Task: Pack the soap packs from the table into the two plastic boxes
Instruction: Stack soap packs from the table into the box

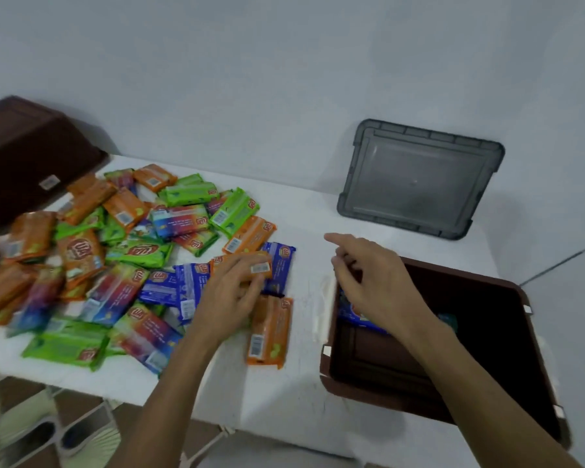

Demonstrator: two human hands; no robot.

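Left hand (230, 292) grips an orange pack (250, 261), right hand (372, 278) hangs slack over the box (379, 398); I'd lay it in flat.

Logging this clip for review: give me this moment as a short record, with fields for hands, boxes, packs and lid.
left hand: grips an orange pack at the pile's right edge
right hand: empty, fingers loose, over the right box
right box: brown, open, a blue pack inside
left box: brown, far left, tipped over
pile: many orange, green, blue and mixed-colour packs on the white table
lid: grey, by the wall, on no box
progress: early, most packs unpacked
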